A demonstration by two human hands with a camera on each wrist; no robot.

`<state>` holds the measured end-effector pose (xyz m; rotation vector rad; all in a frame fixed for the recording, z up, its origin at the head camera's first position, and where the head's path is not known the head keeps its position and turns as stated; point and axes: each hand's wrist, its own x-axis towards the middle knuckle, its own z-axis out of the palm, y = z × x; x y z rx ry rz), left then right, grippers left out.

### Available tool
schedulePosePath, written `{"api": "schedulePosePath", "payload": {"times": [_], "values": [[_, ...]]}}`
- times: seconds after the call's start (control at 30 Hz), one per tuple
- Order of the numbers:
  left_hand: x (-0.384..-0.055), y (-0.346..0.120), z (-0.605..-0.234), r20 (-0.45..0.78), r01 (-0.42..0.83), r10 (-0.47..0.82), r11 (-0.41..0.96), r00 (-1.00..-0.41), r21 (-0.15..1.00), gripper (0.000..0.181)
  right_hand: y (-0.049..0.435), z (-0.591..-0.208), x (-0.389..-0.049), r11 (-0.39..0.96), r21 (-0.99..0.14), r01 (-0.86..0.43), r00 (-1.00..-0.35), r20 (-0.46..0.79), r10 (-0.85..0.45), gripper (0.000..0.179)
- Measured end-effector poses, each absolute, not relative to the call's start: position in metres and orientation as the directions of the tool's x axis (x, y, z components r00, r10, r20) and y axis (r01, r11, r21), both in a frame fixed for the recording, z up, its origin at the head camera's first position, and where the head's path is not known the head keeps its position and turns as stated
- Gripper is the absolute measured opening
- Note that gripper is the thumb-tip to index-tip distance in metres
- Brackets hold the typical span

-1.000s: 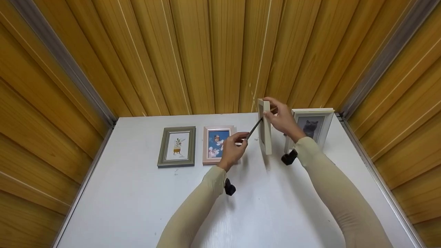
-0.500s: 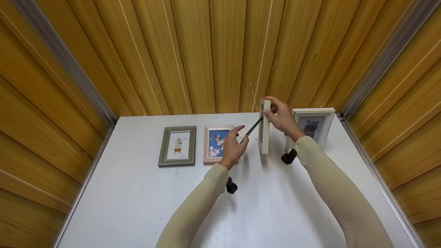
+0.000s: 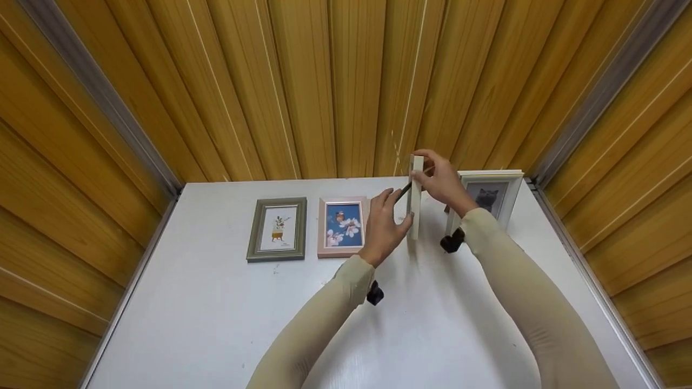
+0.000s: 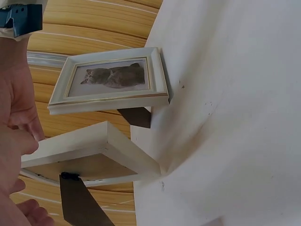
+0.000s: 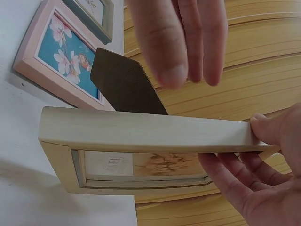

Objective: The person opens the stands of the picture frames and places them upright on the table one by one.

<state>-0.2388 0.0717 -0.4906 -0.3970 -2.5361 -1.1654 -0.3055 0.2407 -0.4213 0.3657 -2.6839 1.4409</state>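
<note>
My right hand [image 3: 440, 183] holds a cream picture frame [image 3: 417, 200] edgewise on the white surface, its thumb and fingers pinching opposite faces near the upper end. In the right wrist view the frame [image 5: 141, 129] shows its edge and part of a brownish picture. A dark support leg [image 5: 122, 82] stands out from its back, as also seen on the stand [image 4: 82, 202] in the left wrist view. My left hand [image 3: 385, 232] hovers beside the back of the frame, fingers apart and close to the leg; whether the thumb touches the frame cannot be told.
A green frame [image 3: 277, 229] and a pink frame [image 3: 341, 227] stand to the left on the white surface [image 3: 216, 313]. To the right is a white frame [image 3: 489, 200] with a grey cat picture. Wood-patterned panels [image 3: 351, 92] rise behind.
My left hand has released the support leg, opened its fingers and moved right, closer to the frame. The cream frame has turned slightly more edge-on, still in my right hand.
</note>
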Motion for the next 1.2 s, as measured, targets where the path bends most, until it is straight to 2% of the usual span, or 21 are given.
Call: {"api": "schedulePosePath", "payload": {"times": [0.1, 0.23, 0.37, 0.53, 0.83, 1.2], "values": [[-0.238, 0.077, -0.489, 0.365, 0.37, 0.136, 0.595, -0.921, 0.713, 0.06, 0.239, -0.419, -0.304, 0.531, -0.816, -0.23, -0.972, 0.165, -0.167, 0.048], [-0.239, 0.082, -0.491, 0.303, 0.324, 0.124, 0.485, -0.945, 0.812, 0.064, 0.236, -0.419, -0.304, 0.543, -0.807, -0.232, -0.972, 0.171, -0.161, 0.048], [-0.241, 0.087, -0.494, 0.192, 0.21, 0.086, 0.375, -0.978, 0.903, 0.067, 0.233, -0.42, -0.302, 0.566, -0.786, -0.249, -0.968, 0.189, -0.163, 0.048], [-0.241, 0.091, -0.497, 0.092, 0.104, 0.052, 0.331, -0.994, 0.938, 0.062, 0.229, -0.421, -0.298, 0.569, -0.782, -0.253, -0.967, 0.187, -0.173, 0.048], [-0.24, 0.094, -0.501, 0.086, 0.082, 0.002, 0.295, -0.996, 0.952, 0.043, 0.222, -0.426, -0.296, 0.56, -0.777, -0.287, -0.958, 0.221, -0.184, 0.047], [-0.239, 0.093, -0.504, 0.071, 0.059, -0.033, 0.284, -0.997, 0.957, 0.04, 0.219, -0.431, -0.295, 0.557, -0.774, -0.301, -0.954, 0.231, -0.193, 0.048]]}}
